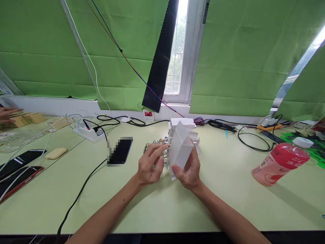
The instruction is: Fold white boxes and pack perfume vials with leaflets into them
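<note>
At frame centre, a white carton (180, 149) is gripped by the right hand (188, 172) above the desk (223, 189). Small metallic pieces (162, 149) are pinched by the left hand (150, 166).

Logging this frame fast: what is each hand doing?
Left hand: pinching a small glass bottle.
Right hand: holding a white paper box.
</note>
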Demonstrator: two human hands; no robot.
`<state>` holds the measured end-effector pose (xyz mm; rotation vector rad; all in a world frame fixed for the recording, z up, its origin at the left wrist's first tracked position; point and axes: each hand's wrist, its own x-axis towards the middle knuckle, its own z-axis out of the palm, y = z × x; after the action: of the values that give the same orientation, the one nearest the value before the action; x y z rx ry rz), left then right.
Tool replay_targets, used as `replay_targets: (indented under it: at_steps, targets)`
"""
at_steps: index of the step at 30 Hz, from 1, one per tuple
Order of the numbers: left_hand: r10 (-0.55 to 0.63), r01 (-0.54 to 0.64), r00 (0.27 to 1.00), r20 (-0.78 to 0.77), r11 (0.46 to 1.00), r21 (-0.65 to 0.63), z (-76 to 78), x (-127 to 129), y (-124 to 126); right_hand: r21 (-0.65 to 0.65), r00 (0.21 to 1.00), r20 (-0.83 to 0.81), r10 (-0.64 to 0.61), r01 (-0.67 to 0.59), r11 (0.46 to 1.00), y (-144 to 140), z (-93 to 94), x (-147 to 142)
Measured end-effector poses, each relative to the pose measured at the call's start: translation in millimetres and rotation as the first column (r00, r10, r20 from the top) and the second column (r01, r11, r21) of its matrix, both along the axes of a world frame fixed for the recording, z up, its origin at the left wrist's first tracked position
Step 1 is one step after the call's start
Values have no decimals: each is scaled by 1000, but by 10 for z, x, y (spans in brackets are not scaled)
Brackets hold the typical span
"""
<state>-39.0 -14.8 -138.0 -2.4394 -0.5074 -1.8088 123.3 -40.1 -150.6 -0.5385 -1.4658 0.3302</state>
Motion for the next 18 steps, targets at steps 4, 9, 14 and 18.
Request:
replay_targets:
  at_steps: [4,9,14,18]
  targets:
    - [-56,61,988,143,998,-30,23,26,-35,55,986,149,-73,65,996,5,-40,3]
    - [-75,76,959,272,997,9,93,36,-56,125,961,245,-130,101,987,15,-63,5]
    - [-86,85,961,263,996,14,169,15,-71,193,941,289,-174,121,974,40,-56,2]
    - [-43,43,970,238,999,6,193,16,-83,215,926,332,-179,110,970,40,-29,-4]
